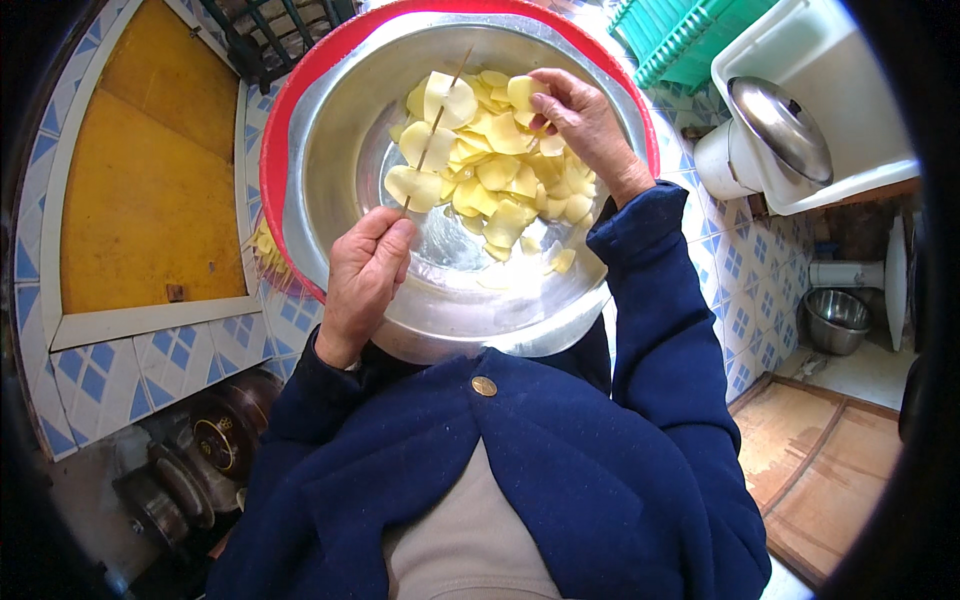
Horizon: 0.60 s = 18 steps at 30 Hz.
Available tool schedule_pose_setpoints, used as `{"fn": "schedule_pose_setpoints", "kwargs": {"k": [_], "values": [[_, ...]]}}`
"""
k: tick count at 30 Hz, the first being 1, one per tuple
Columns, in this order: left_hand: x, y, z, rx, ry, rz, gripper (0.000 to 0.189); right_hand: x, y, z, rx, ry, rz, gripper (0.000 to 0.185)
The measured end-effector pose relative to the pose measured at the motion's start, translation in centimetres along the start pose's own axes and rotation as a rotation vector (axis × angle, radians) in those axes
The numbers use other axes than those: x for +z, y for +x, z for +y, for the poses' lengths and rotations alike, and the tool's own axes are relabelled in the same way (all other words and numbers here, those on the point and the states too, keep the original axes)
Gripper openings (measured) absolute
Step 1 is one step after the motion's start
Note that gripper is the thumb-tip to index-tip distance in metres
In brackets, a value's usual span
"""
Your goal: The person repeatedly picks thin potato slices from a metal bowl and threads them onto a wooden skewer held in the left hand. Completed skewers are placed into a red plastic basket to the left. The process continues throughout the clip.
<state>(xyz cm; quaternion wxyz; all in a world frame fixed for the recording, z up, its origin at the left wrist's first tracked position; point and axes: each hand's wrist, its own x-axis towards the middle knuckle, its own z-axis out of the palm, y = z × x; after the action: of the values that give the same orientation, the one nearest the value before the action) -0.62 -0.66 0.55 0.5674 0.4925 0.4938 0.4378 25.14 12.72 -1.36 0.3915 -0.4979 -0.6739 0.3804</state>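
Note:
A large metal basin [330,150] stands before me, with a heap of thin, pale yellow potato slices [499,172] in it. My left hand [367,277] grips the lower end of a thin wooden skewer [430,142] over the basin's left side. Several slices are threaded on the skewer, spaced apart, and its tip points up and away from me. Over the far right of the heap, my right hand [581,120] holds one round potato slice [523,93] between thumb and fingers, apart from the skewer.
A red basin [273,172] surrounds the metal one. Skewered slices [267,247] lie partly hidden at its left. To the right are a green plastic rack [667,37], a white tub [840,90] and a metal lid [780,127] on a white container [721,161].

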Motion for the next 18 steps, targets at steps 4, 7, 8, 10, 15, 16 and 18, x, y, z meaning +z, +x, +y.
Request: {"fn": "schedule_pose_setpoints", "kwargs": {"k": [4, 7, 8, 10, 15, 16, 18], "values": [[0.0, 0.1, -0.3, -0.002, 0.111, -0.061, 0.016, -0.4, 0.1, -0.8, -0.023, 0.172, 0.06, 0.031], [0.1, 0.3, -0.5, 0.058, 0.263, -0.065, 0.015, -0.8, -0.1, -1.1, -0.125, 0.267, 0.095, 0.036], [0.1, 0.4, -0.6, 0.061, 0.297, -0.074, 0.014, -0.9, -0.1, -1.2, -0.121, 0.302, 0.095, 0.035], [0.2, 0.4, -0.6, 0.063, 0.323, -0.089, 0.014, -0.9, -0.2, -1.4, -0.042, 0.28, 0.095, 0.032], [0.4, 0.3, -0.5, 0.082, 0.354, -0.094, 0.014, -1.0, -0.4, -1.7, 0.028, 0.353, 0.061, 0.028], [0.4, 0.3, -0.5, 0.089, 0.359, -0.093, 0.014, -1.0, -0.5, -1.7, 0.026, 0.351, 0.059, 0.028], [0.5, 0.3, -0.4, 0.094, 0.369, -0.089, 0.014, -1.0, -0.5, -1.7, 0.01, 0.345, 0.054, 0.027]]}}
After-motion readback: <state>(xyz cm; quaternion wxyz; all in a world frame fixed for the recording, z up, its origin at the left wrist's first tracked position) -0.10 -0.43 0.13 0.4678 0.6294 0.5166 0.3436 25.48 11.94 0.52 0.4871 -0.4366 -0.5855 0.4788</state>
